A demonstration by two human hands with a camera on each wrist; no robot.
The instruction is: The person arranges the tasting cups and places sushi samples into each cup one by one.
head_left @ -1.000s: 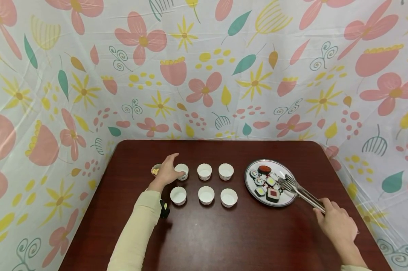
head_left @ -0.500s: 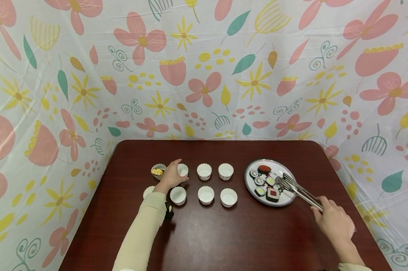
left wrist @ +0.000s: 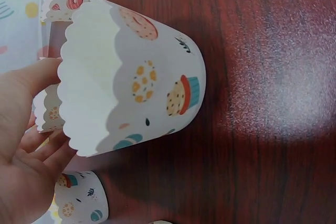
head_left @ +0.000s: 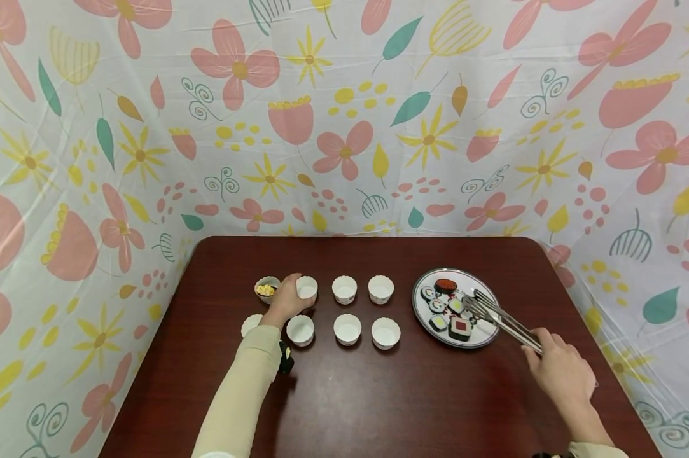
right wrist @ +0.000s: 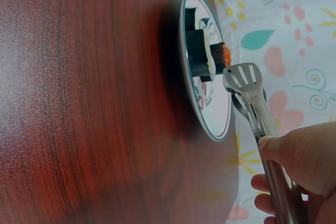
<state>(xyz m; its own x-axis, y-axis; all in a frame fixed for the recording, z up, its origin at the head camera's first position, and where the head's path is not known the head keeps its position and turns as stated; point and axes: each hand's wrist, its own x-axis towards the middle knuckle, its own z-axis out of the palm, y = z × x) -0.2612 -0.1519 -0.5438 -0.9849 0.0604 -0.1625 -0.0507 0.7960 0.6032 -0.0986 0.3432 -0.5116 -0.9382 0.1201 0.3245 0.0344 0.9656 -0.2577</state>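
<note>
My left hand (head_left: 287,301) is at a white paper baking cup (head_left: 306,287) in the back row. Thumb and fingers curl round the cup's left side. In the left wrist view, a nearer cup (left wrist: 152,85) with cupcake prints stands large in front and partly hides the held cup (left wrist: 51,111). At the right, my right hand (head_left: 564,367) grips metal tongs (head_left: 513,327) by the handles. Their slotted ends (right wrist: 244,80) hover at the right part of a round plate (head_left: 476,342) bearing several sushi pieces (head_left: 460,328). Nothing shows between the ends.
Two rows of paper cups stand on the dark red table (head_left: 373,401). The back left cup (head_left: 266,299) holds a piece with yellow topping (head_left: 265,290). My left forearm partly covers the front left cup (head_left: 251,324). A flowered cloth (head_left: 344,127) hangs around the table.
My left hand has come down from above onto the back-row cup, and its fingers have drawn in around it. The right hand with the tongs has drifted slightly left.
</note>
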